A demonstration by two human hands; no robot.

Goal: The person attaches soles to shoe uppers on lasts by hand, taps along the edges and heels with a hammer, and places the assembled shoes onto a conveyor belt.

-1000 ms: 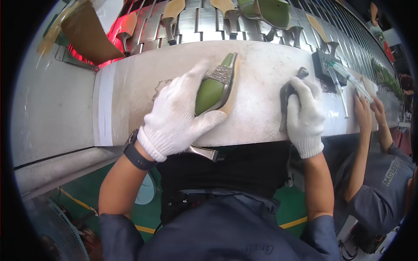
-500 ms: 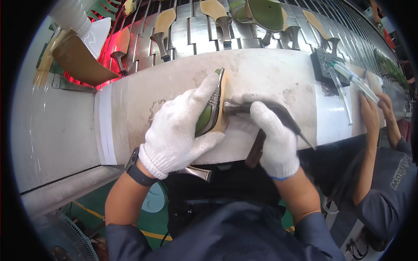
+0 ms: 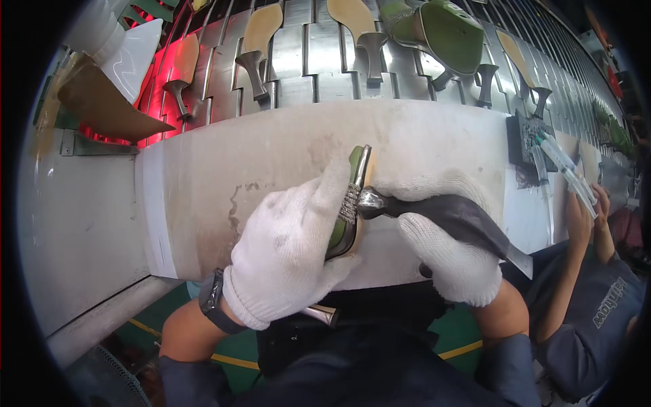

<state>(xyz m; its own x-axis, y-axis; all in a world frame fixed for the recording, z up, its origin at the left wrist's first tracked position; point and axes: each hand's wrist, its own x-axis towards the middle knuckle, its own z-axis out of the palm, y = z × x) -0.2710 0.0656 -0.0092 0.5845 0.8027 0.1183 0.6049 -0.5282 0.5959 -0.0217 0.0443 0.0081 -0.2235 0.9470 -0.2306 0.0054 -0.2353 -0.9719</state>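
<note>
My left hand (image 3: 285,251), in a white knit glove, is closed around a green shoe (image 3: 337,234) with a glittery silver band and a tan sole. It tips the shoe on its side above the worktable. A shiny metallic heel (image 3: 322,314) shows below the same hand. In my right hand (image 3: 451,261), also gloved, is a shoemaker's hammer (image 3: 454,220). Its round, bright face meets or nearly meets the sole edge beside the glittery band. The flat, tapered end of the hammer head points lower right. Most of the handle is hidden by the glove.
The pale worktable (image 3: 271,149) has a slatted metal conveyor (image 3: 291,81) behind it, carrying tan soles with heels and a green shoe (image 3: 451,37). A dark block (image 3: 525,139) and clear syringes (image 3: 566,166) lie right, near a co-worker's hands (image 3: 588,210). A brown sheet (image 3: 102,98) juts in left.
The head view has shifted, so the table sits lower. The hammer, blurred before against the tan sole, now appears sharp at the shoe's edge. The shoe has turned, showing less sole.
</note>
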